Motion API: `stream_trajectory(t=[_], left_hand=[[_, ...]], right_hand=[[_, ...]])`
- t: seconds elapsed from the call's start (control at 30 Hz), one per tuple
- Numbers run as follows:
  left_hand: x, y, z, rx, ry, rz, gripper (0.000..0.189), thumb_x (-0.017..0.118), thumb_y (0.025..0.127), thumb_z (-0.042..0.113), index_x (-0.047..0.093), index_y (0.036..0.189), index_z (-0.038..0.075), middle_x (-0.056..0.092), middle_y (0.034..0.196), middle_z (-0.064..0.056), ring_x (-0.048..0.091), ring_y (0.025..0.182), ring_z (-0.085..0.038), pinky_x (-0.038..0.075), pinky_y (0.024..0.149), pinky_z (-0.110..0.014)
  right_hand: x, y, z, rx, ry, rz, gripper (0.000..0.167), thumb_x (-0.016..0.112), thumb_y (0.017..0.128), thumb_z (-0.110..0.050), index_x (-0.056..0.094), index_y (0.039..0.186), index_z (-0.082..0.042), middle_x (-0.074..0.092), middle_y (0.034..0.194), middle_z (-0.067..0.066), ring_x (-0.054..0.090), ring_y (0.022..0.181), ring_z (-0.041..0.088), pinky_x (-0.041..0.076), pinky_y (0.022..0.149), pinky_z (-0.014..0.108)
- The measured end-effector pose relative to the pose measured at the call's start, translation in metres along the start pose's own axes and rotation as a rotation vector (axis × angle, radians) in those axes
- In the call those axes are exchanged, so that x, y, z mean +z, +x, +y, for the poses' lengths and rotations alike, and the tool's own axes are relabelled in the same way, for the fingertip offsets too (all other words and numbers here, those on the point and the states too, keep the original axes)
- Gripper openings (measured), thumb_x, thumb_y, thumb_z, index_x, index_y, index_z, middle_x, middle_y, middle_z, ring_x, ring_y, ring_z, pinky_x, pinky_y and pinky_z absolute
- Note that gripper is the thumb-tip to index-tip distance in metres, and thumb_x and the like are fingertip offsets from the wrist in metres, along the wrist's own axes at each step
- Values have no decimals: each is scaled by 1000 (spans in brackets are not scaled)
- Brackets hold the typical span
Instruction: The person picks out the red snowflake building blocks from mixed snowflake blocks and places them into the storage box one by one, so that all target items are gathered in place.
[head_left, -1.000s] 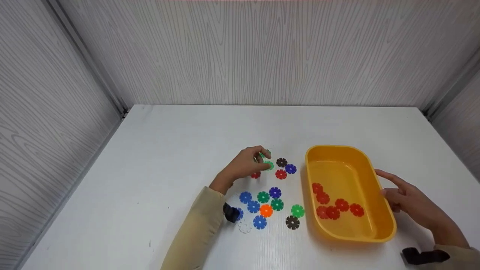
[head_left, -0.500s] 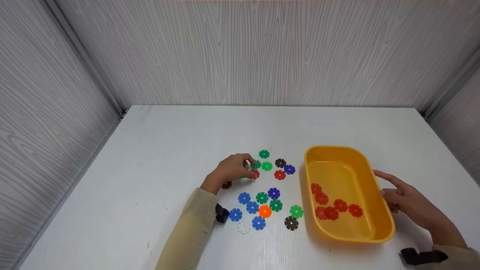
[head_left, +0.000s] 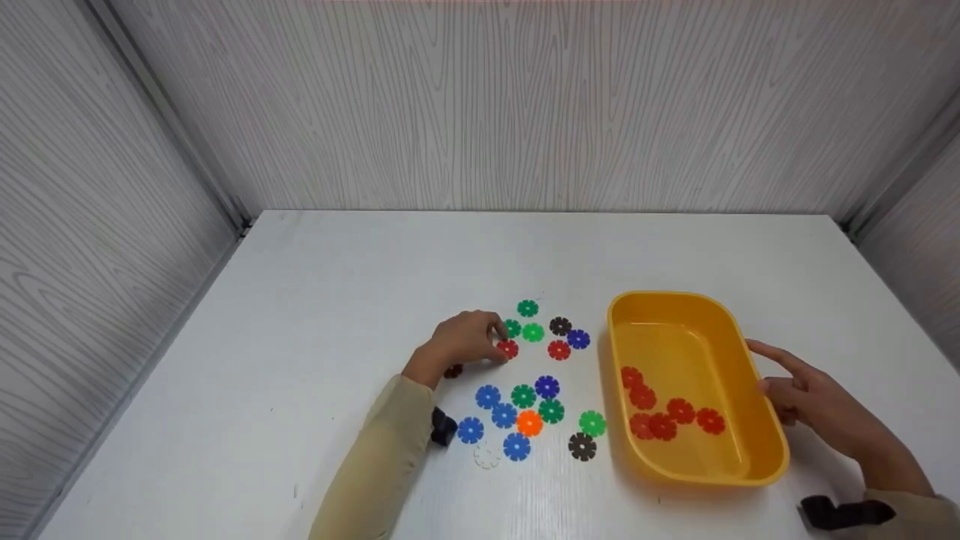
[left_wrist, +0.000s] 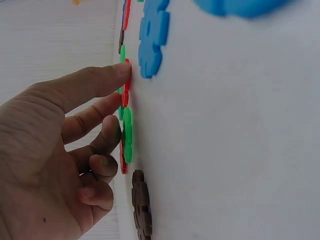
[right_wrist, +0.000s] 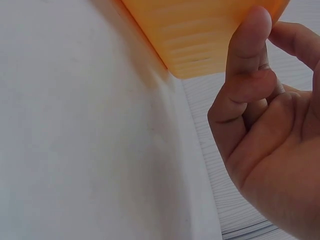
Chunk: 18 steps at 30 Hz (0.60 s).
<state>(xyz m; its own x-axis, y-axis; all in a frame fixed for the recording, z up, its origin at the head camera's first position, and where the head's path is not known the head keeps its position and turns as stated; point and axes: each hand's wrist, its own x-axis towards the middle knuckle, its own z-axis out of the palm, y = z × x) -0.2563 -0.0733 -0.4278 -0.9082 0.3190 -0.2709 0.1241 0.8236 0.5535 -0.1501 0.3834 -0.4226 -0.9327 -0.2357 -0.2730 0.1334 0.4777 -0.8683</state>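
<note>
My left hand is low over the table, its thumb and forefinger at opposite edges of a red notched plastic disc. In the left wrist view the thumb and forefinger pinch this red disc, which still lies flat; the other fingers curl in just above a light green disc. My right hand rests against the outer right wall of a yellow tray, with forefinger and thumb touching it and the other fingers bent. Several red discs lie inside the tray.
Left of the tray, loose discs lie scattered: another red one, blue ones, green ones, an orange one, a brown one and a clear one. Wood-patterned panels enclose the table.
My left hand has drawn back left and nearer from the green discs, and its thumb and forefinger have closed in on the red disc. My right hand stays at the tray wall.
</note>
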Motion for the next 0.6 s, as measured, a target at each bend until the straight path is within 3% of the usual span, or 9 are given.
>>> stream_trajectory(t=[0.17,0.3,0.43,0.6], left_hand=[[0,0,1,-2,-4,-16,36,76,79,28,66,113,20,62,102,-1,55,87,-20,53,75,-32],[1,0,4,33,8,-9,36,77,79,26,65,112,19,61,98,-1,54,86,-20,52,74,-31],[2,-1,7,71,24,4,36,77,78,23,64,112,17,59,97,-2,53,90,-20,52,78,-32],[4,-1,9,69,39,5,39,77,79,21,61,114,20,59,99,-2,53,93,-20,53,81,-33]], right_hand=[[1,-2,0,13,-4,0,61,43,103,-34,16,155,-17,47,66,-1,48,63,28,44,63,23],[1,-2,-1,14,0,0,61,43,103,-34,15,155,-17,47,66,-2,47,62,28,44,63,23],[0,-2,-1,26,-1,4,62,44,102,-36,15,155,-18,47,66,-2,47,62,28,44,63,23],[0,-1,-2,24,18,3,61,45,102,-34,17,154,-19,47,66,-3,48,62,25,44,61,25]])
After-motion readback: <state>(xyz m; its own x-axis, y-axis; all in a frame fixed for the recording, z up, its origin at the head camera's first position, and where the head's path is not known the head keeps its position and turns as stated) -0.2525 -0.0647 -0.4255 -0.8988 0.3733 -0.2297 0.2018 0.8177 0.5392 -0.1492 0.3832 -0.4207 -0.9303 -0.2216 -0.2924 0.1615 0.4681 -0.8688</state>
